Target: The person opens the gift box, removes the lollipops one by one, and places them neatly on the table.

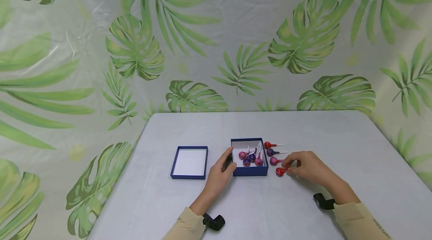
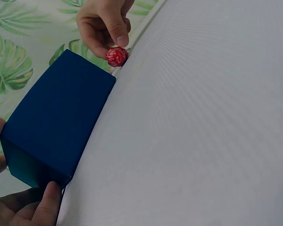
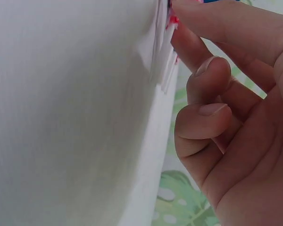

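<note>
An open blue box (image 1: 250,171) with a white inside stands mid-table, holding several wrapped lollipops (image 1: 252,157) in pink and purple. My left hand (image 1: 218,176) holds the box at its left side, thumb by the near corner; the left wrist view shows the fingertips on that blue wall. To the right of the box, my right hand (image 1: 305,167) pinches the stick of a red lollipop (image 1: 279,171), whose wrapped head points left. Beyond it lie a pink lollipop (image 1: 273,161), a purple lollipop (image 1: 271,152) and another red lollipop (image 1: 268,144), sticks pointing right.
A shallow blue-edged lid (image 1: 189,162) with a white inside lies left of the box. Both stand on a white-covered table (image 1: 270,206). A leaf-patterned curtain (image 1: 202,63) hangs behind the table's far edge. Each wrist carries a black strap device.
</note>
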Demonstrator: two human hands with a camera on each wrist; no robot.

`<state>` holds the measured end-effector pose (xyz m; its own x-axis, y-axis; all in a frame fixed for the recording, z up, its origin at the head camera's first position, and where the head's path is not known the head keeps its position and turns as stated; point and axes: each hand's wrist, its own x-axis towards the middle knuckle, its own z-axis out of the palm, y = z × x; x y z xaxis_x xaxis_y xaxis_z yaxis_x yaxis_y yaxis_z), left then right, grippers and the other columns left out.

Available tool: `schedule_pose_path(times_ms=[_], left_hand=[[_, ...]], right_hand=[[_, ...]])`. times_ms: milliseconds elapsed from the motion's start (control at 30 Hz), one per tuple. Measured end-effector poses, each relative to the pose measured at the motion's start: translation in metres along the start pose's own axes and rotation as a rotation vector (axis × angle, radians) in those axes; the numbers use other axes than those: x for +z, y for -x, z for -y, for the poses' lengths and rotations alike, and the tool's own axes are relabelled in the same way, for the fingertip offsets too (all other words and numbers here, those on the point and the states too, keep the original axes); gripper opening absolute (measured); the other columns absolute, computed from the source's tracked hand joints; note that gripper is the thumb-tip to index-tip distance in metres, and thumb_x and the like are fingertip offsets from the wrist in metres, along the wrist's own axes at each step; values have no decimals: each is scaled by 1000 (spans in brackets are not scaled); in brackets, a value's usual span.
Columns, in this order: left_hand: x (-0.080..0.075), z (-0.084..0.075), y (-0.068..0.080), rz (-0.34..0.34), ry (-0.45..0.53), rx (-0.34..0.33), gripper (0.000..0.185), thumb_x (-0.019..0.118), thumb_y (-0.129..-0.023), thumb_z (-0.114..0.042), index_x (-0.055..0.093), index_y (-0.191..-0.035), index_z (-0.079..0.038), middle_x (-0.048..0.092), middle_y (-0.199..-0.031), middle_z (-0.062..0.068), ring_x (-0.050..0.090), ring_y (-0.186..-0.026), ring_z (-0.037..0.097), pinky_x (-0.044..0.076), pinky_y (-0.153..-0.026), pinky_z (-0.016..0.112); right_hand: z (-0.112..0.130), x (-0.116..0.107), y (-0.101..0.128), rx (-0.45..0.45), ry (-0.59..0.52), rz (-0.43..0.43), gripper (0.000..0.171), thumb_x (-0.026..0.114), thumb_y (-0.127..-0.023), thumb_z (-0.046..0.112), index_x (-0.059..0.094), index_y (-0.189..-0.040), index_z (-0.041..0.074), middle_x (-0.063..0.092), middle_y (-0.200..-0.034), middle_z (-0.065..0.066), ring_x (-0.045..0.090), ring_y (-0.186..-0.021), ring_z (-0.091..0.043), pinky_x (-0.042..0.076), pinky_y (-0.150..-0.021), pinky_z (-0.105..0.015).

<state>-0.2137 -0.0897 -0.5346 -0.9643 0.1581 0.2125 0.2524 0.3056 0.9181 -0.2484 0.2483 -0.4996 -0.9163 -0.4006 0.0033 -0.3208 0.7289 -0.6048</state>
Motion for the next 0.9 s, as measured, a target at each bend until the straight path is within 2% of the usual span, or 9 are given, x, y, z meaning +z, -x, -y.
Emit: schedule_pose_path(times_ms=[133, 300, 533, 733, 900], left_hand=[[0, 2, 0, -7, 7, 5, 55, 57, -103, -32, 41, -156, -27, 41, -155, -4, 40, -142, 19, 36, -114, 36], [0, 2, 0, -8, 18, 3, 55, 57, -103, -30, 41, -156, -27, 41, -156, -3, 39, -142, 19, 35, -114, 35], [0, 0, 0, -6, 2, -14, 56, 57, -103, -31, 40, -156, -28, 40, -156, -4, 39, -142, 18, 35, -114, 34], [1, 2, 0, -7, 12, -12, 56, 58, -103, -31, 41, -156, -28, 41, -156, -4, 39, -142, 18, 36, -114, 34], [1, 2, 0, -9, 13, -19, 54, 58, -103, -33, 41, -154, -34, 41, -155, -6, 39, -142, 16, 36, -114, 32]], right_hand=[[-3, -4, 2, 20, 15, -2, 21, 82, -82, 10, 77, -96, 25, 69, -90, 9, 52, -71, -17, 46, -57, -28], [-8, -7, 5, 35, 62, -4, 19, 81, -83, 9, 77, -95, 23, 68, -90, 9, 54, -76, -16, 48, -63, -29], [-14, -7, 6, 35, 82, -22, 15, 81, -83, 10, 76, -88, 23, 67, -84, 11, 53, -73, -15, 47, -61, -28], [-14, -5, 4, 18, 73, -22, 14, 81, -84, 11, 77, -87, 23, 67, -85, 11, 53, -74, -15, 47, -61, -28], [-14, -5, 4, 35, 62, -23, 12, 81, -84, 12, 77, -88, 23, 66, -85, 10, 53, -75, -16, 47, -63, -28]])
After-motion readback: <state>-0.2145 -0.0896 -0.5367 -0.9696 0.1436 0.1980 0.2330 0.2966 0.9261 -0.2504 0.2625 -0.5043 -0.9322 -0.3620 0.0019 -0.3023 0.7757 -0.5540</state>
